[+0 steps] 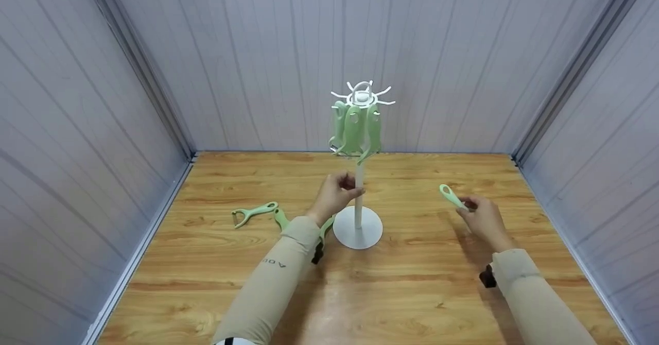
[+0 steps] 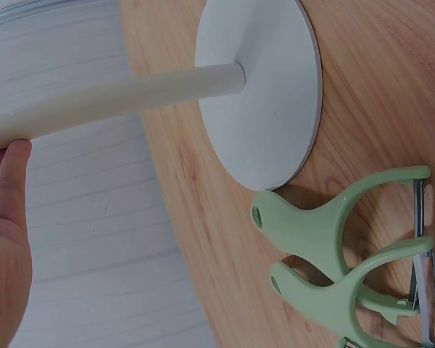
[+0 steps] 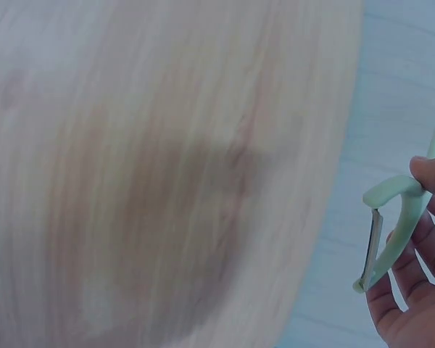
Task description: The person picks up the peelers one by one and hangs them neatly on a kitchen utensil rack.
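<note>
My left hand [image 1: 333, 194] grips the upright pole of a white hook stand [image 1: 360, 240] with a round base. On the stand's hooks hang several green peelers [image 1: 352, 128]. Off to the right, my right hand [image 1: 484, 220] holds another green peeler [image 1: 450, 195] above the table, ring end pointing away. The right wrist view shows that peeler's forked head and metal blade [image 3: 372, 243], with thumb and fingers around it. Two more peelers [image 2: 312, 225] lie overlapping beside the stand's base in the left wrist view; my left forearm partly hides them in the head view.
A further green peeler [image 1: 257, 211] lies on the wooden table [image 1: 401, 293], left of the stand. Pale panelled walls [image 1: 267, 51] enclose the table at the back and both sides. Some white hooks [image 1: 387, 91] at the top carry nothing.
</note>
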`<state>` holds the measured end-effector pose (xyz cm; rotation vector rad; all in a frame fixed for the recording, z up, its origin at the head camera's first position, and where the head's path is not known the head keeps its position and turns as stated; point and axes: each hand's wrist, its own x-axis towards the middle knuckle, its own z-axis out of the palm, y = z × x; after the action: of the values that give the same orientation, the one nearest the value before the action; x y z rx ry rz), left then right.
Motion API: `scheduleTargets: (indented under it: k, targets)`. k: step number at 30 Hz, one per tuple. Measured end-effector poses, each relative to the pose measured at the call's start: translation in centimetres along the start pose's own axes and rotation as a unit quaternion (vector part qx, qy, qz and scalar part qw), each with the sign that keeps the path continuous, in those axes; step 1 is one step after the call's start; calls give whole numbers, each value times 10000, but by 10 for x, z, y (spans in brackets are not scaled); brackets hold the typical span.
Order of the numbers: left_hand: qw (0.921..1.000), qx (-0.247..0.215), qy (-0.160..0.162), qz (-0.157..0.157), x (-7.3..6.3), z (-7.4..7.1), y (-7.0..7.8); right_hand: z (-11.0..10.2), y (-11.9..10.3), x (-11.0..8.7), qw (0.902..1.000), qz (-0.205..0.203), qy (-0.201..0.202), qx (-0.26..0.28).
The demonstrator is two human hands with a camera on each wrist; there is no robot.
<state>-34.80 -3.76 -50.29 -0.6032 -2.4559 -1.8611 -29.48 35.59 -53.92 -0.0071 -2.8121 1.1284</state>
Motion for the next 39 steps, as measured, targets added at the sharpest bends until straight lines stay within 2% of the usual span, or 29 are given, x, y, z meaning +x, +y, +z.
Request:
scheduleTargets:
  k: [24, 39]
  targets:
    - [9999, 69, -13, -72, 1, 0, 4, -2, -46, -4, 9946, -404, 817, 497]
    - [10000, 32, -5, -87, 0, 0, 0, -9, -79, -5, 9900, -661, 919, 837]
